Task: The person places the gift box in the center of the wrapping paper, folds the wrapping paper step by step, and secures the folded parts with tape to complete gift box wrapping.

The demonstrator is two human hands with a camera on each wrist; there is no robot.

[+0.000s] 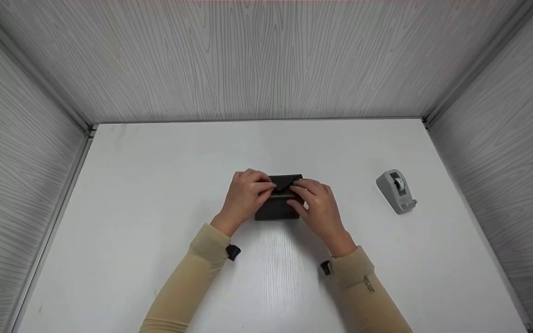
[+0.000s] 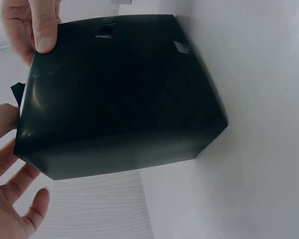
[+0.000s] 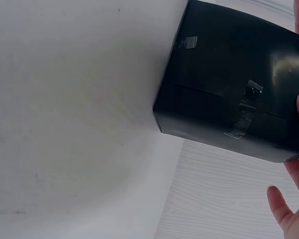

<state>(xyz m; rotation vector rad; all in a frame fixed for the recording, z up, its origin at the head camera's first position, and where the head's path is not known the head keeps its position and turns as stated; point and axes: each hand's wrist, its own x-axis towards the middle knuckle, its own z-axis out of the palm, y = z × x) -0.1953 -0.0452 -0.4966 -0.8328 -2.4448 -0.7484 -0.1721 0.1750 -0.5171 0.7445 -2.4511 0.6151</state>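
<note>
A box wrapped in black paper (image 1: 276, 210) stands on the white table between both hands, with strips of clear tape (image 3: 244, 112) on its side. At its top a pointed black paper flap (image 1: 285, 181) sticks up. My left hand (image 1: 243, 192) pinches the flap's left part between thumb and fingertips. My right hand (image 1: 320, 208) holds the box's upper right edge, its thumb against the near side and its fingers over the top. In the left wrist view the right thumb (image 2: 45, 37) presses on the black side. The flap's far side is hidden.
A grey tape dispenser (image 1: 396, 190) with a roll in it stands to the right on the white table (image 1: 155, 175). Wood-grain panels (image 1: 257, 60) close off the back, left and right of the table.
</note>
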